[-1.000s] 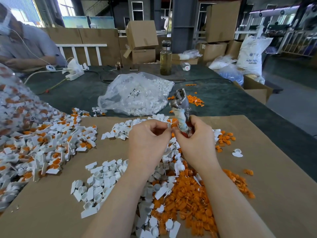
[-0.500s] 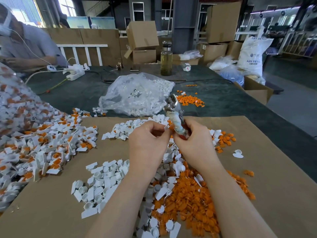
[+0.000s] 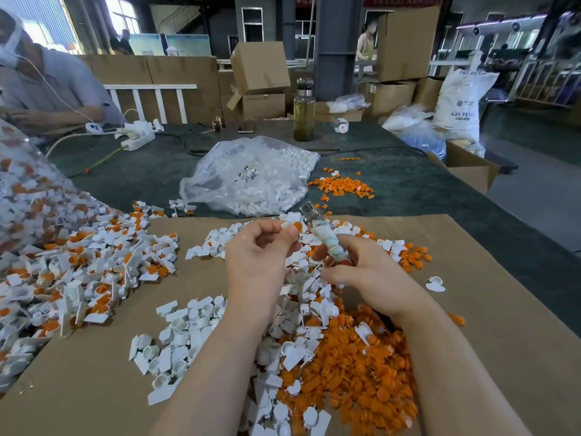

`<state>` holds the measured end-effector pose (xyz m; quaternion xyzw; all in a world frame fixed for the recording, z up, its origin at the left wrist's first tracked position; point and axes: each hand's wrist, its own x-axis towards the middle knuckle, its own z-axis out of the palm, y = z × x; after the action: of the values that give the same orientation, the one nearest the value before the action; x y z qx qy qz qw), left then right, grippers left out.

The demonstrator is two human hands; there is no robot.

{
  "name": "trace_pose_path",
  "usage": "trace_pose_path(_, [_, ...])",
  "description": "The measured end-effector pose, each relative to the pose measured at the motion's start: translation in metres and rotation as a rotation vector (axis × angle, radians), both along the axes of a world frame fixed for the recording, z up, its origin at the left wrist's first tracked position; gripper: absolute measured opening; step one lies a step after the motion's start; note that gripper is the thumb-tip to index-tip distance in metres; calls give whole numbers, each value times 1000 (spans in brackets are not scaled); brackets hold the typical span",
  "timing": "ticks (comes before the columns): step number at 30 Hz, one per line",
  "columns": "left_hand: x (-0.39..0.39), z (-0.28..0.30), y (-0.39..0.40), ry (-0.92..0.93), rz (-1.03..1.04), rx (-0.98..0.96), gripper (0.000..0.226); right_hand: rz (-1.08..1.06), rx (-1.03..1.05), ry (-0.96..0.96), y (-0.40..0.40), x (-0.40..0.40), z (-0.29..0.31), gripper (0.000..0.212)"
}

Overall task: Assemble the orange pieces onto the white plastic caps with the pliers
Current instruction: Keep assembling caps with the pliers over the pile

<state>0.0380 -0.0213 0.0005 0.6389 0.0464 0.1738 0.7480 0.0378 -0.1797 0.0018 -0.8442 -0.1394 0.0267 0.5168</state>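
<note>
Left hand (image 3: 257, 256) pinching a white cap with orange piece (image 3: 294, 226) at the fingertips. Right hand (image 3: 364, 272) gripping the tape-wrapped pliers (image 3: 323, 237), tilted up and far, above the loose white caps (image 3: 188, 335) and orange pieces (image 3: 355, 372).

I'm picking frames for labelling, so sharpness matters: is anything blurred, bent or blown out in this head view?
Head view: the pliers in the right hand are soft with motion blur, as is the cap pinched by the left hand; the window at upper left is blown out; wide-angle distortion bows the cardboard sheet and table edges; the bagged caps at far left are smeared.
</note>
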Motion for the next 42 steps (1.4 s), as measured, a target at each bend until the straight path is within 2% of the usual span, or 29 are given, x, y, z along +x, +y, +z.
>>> trace_pose_path(5, [-1,4,3,-30,-22,-95,5,68,-35,36,1,-1,-3,14])
trace_pose_path(14, [1,3,8,-51,-40,-98,7,120,-53,62,5,-4,1,32])
trace_pose_path(17, [2,3,10,-58,-39,-91,11,119,-60,53,7,-4,0,30])
trace_pose_path(21, [3,4,10,-53,-35,-87,13,124,-62,37,9,-2,-3,16])
trace_pose_path(29, [4,4,11,-45,-25,-114,14,88,-118,-42,14,-1,-6,19])
trace_pose_path(33, [4,5,14,-10,-63,-138,12,72,-148,-63,17,-1,-7,7])
trace_pose_path(34, [4,5,15,17,-75,-146,10,56,-167,-65,18,-1,-7,13])
trace_pose_path(36, [4,6,19,104,-85,-201,6,15,-212,-87,18,-1,-9,23])
trace_pose_path(39, [6,6,35,255,-18,-430,8,-75,-274,-150,16,3,-14,7])
trace_pose_path(42, [12,4,62,335,136,-691,14,-227,-356,-216,9,9,-19,19])
